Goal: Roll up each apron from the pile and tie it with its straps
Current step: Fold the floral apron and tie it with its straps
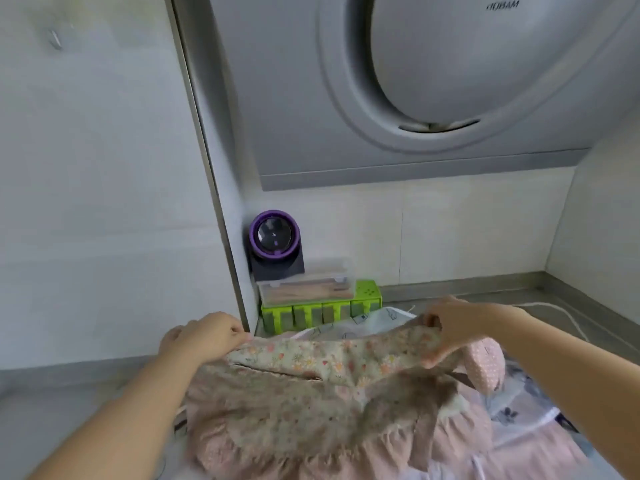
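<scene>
Grey range hood (398, 98) with a big round panel fills the upper right of the frame. White wall (86, 168) takes the whole left side, tiled backsplash (467, 233) sits mid-right under the hood. Grey counter (568, 306) runs along the right edge and lower left.

Floral apron (311, 386) spreads across the lower centre, pale flower print, top edge stretched between both hands, lower part blurred and bunched. It lies on top of the pile (519, 410) of other cloth: a white printed piece behind it and at lower right, pink fabric at the bottom edge, a pink dotted piece (485, 362) just right of the apron.

Left hand (204, 336) at centre left, fingers curled, pinching the apron's left top corner. Right hand (453, 327) at centre right, closed on the right top corner, cloth lifted a little.

Green organizer (322, 311) stands at centre against the backsplash, just behind the pile. Clear plastic box (306, 287) sits on it, contents maybe wooden sticks, too blurry to tell. Dark gadget with a purple ring (275, 237) stands behind the box in the corner. White cord (561, 313) lies on the counter at right.
</scene>
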